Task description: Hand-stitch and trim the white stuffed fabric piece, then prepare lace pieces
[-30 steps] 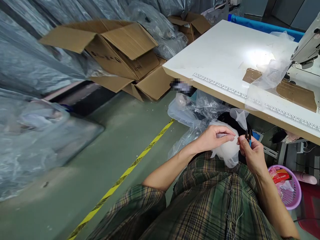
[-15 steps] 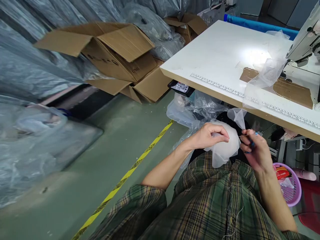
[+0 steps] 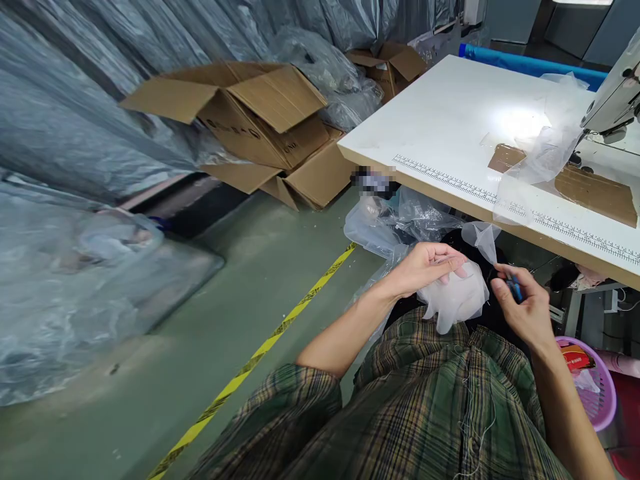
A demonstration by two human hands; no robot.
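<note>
Near the front edge of the white, ruler-marked tabletop (image 3: pixel 440 113), the translucent white fabric bundle (image 3: pixel 460 297) was rounded and loosely folded. The left hand (image 3: pixel 420 270) pinched its upper part; the right hand's (image 3: pixel 531 310) fingers were curled around a blue-handled tool (image 3: pixel 515 288), partly hidden. Green floor (image 3: pixel 215 327) with yellow-black tape (image 3: pixel 280 330) extended leftward. An open brown cardboard box (image 3: pixel 245 133) stood beyond; a purple plastic basket (image 3: pixel 611 400), right.

My left hand (image 3: pixel 431 268) holds a bunched sheer white cloth (image 3: pixel 457 300) while my right hand (image 3: pixel 526 300), just beside it, grips a small blue tool (image 3: pixel 515 288), near the white table (image 3: pixel 440 113) bearing a sewing machine (image 3: pixel 613 100), with a purple basket (image 3: pixel 611 400) low to my right and a cardboard box (image 3: pixel 265 137) open to my left.
</note>
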